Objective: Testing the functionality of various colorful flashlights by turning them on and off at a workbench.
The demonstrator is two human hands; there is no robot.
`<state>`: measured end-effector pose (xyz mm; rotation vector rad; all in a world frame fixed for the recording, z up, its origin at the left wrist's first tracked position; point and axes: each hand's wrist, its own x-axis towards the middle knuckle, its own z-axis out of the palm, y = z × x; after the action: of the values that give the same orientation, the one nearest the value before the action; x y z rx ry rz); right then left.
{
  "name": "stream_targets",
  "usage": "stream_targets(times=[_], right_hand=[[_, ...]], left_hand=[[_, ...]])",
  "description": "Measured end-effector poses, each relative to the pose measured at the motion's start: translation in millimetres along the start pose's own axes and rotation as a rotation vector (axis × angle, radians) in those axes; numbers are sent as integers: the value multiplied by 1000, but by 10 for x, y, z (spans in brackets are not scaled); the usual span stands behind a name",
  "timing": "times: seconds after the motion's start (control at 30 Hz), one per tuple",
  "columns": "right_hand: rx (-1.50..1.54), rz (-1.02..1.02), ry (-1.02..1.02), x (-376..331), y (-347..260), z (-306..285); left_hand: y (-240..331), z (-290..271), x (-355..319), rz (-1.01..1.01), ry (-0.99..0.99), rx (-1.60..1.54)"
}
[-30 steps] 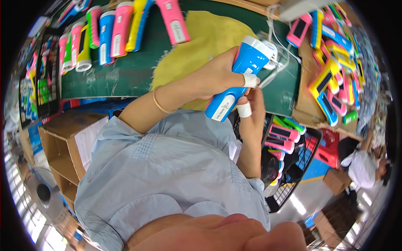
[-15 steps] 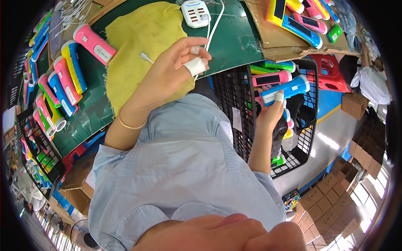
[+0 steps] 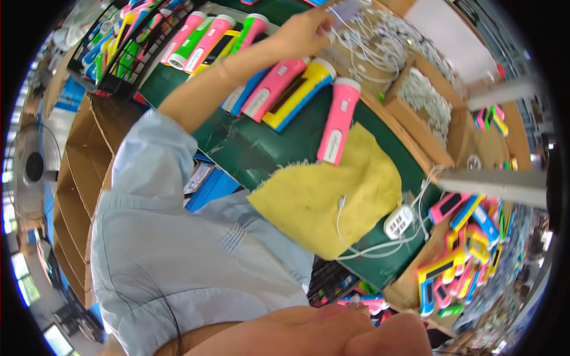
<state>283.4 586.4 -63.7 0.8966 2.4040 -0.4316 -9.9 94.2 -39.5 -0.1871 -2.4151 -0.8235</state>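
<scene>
Green tabletop (image 3: 256,145) bore multicoloured flashlights (image 3: 274,92), ranked beneath the left forearm (image 3: 252,57).
The left hand (image 3: 303,35) extended past them, partly curled, contents undeterminable; the right hand was out of sight. Side-by-side ranking presumably eased pickup; the yellow cloth (image 3: 332,204) probably limited scratching. One pink, white-headed flashlight (image 3: 339,118) overlapped the cloth's edge, pale label (image 3: 333,144) upward.

Pink flashlights (image 3: 339,120) look like smooth plastic, the yellow cloth (image 3: 329,204) matt.

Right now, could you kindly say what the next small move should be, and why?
Perhaps close the left hand on the pale translucent plastic, since that hand reaches right beside it, near the white cables.
</scene>
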Motion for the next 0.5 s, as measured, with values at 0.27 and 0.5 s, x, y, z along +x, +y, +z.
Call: stream_targets(times=[0.27,0.5], right_hand=[[636,-545,-488,-246,-1133,-118],[817,-680,-466,-295,-1650,53]], left_hand=[[-1921,103,1228,244,-243,696],[-1242,-86,1440,124,-224,923]])
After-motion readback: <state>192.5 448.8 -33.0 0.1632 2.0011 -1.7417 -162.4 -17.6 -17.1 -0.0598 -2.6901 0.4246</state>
